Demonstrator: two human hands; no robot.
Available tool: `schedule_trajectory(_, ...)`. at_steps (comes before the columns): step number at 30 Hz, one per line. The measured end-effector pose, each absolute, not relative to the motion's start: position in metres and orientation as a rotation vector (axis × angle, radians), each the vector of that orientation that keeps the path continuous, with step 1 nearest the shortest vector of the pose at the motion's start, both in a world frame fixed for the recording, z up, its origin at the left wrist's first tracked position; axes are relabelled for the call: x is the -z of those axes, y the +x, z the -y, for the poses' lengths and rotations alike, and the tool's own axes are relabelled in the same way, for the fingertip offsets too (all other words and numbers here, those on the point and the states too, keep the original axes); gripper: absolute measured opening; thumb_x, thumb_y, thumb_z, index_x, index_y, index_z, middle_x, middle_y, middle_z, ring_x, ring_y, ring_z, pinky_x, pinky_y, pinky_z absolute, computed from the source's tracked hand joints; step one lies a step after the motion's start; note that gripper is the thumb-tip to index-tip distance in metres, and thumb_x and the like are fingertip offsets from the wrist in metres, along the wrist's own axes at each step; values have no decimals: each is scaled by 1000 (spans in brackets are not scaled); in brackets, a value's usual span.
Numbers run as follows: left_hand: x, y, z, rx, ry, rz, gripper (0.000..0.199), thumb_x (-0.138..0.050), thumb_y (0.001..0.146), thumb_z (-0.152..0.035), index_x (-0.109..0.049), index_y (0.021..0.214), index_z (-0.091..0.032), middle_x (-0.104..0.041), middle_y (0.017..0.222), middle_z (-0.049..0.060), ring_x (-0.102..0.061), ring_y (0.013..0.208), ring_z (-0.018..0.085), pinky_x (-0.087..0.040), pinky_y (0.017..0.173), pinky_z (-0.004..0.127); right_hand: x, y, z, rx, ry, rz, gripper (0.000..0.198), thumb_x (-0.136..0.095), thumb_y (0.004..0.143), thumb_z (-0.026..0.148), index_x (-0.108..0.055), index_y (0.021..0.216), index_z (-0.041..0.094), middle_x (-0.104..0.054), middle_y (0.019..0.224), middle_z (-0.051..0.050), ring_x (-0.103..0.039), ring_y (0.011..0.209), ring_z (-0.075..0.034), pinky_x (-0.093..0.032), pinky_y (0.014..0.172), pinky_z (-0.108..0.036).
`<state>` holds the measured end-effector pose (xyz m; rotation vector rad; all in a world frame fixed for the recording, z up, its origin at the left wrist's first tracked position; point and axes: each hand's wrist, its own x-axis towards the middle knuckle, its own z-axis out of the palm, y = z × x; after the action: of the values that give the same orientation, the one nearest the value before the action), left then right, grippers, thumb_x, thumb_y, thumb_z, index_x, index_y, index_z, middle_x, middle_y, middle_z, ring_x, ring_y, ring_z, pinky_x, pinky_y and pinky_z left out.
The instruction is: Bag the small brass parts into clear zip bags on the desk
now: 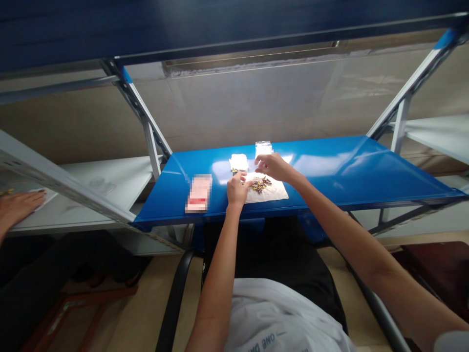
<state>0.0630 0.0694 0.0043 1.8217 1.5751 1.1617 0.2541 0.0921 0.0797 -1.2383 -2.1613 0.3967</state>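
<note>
My left hand (237, 190) rests at the left edge of a white cloth-like sheet (269, 197), its fingers curled a little and its thumb apart. Beside that thumb lies a pile of small dark and yellow pieces (261, 184), too small to name. My right hand (274, 165) hovers over the sheet's back edge with bent fingers spread and nothing visible in them. Just beyond my left fingertips sits a small white packet or stack (239, 162), with a few more yellow and dark pieces at its front. Clear plastic bags (263, 146) lie behind my right hand.
A blurred-out pink and red item (199, 193) lies left on the blue table (348, 171). Metal posts (146, 117) flank the table, and a blue shelf (234, 29) hangs overhead. Another person's hand (22, 206) rests on a white shelf (95, 195) at far left.
</note>
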Motion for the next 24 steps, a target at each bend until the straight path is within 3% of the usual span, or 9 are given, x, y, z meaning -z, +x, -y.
schedule_trajectory(5,-9,57,-68,-1155,1804,-1556,27,-84,87,-32,-75,109,-20,-78,97,9,-71,79,21,-54,77,31,-82,257,-92,-433,-1240,2065,9,-78,83,18,-76,91,20,-78,76,-6,-72,69,-22,-47,65,-30)
schedule_trajectory(11,-21,52,-64,-1167,1810,-1512,20,-66,100,-36,-77,106,-21,-80,99,12,-75,87,25,-57,82,33,-79,263,-88,-435,-1252,1982,7,-77,85,25,-75,90,21,-78,76,-6,-74,72,-23,-51,69,-33)
schedule_trajectory(15,-21,53,-66,-1187,1817,-1574,19,-62,101,-31,-78,104,-21,-81,101,13,-76,96,28,-57,88,35,-73,267,-83,-536,-1274,1771,19,-77,87,36,-70,97,20,-77,75,-5,-74,68,-22,-56,71,-36)
schedule_trajectory(19,-20,55,-66,-1210,1815,-1567,21,-60,101,-28,-78,105,-20,-81,102,13,-77,97,28,-58,89,35,-58,269,-79,-740,-1226,1363,33,-83,78,42,-61,92,22,-76,82,-5,-75,69,-22,-63,71,-39)
schedule_trajectory(24,-23,71,-66,-1295,1756,-1479,23,-64,100,-37,-80,104,-20,-82,101,11,-77,98,26,-57,96,35,-33,261,-70,-973,-1056,959,50,-91,67,43,-50,90,25,-72,85,-2,-77,78,-22,-66,86,-43)
